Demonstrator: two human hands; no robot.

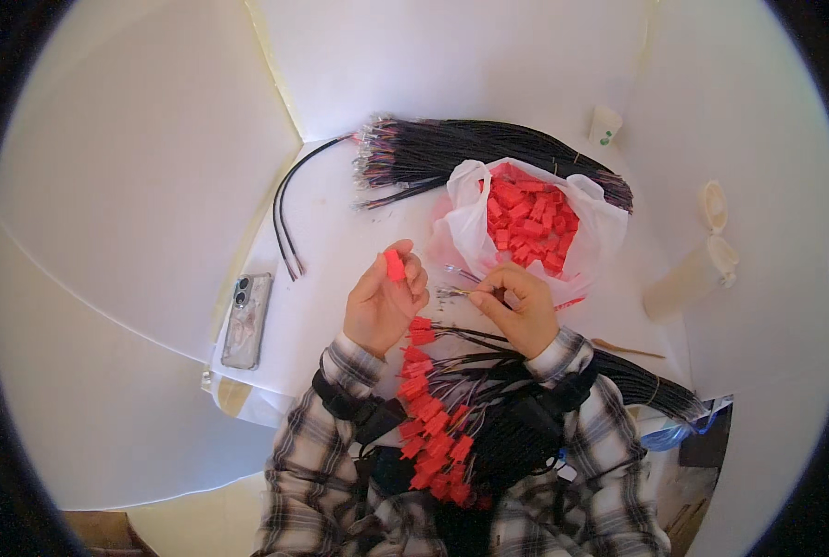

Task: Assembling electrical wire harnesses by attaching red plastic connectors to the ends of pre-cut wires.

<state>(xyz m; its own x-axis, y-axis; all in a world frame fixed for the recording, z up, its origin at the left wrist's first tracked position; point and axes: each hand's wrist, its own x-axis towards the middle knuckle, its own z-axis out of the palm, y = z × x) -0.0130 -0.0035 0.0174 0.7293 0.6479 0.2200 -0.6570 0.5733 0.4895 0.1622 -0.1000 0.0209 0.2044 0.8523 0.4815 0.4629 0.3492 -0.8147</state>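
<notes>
Between the thumb and fingers of my left hand (pixel 383 302) is a red plastic connector housing (pixel 395 265), held upright above the table. To its right, my right hand (pixel 518 306) pinches a wire harness near its end, and thin coloured wire ends (pixel 459 282) stick out to the left toward the housing, apart from it. The rest of that harness is hidden by my hand. Close below my hands lies a bundle of black sleeved cables with red connectors (pixel 424 406) on their ends, spread over my lap and the table's near edge.
A white plastic bag (pixel 461 218) full of red housings (pixel 530 223) stands beyond my hands. Behind it lies a thick bundle of black cables (pixel 470 144). A phone (pixel 247 320) is at the left edge, a lidded bottle (pixel 688 283) at the right, a paper cup (pixel 604 125) at the back.
</notes>
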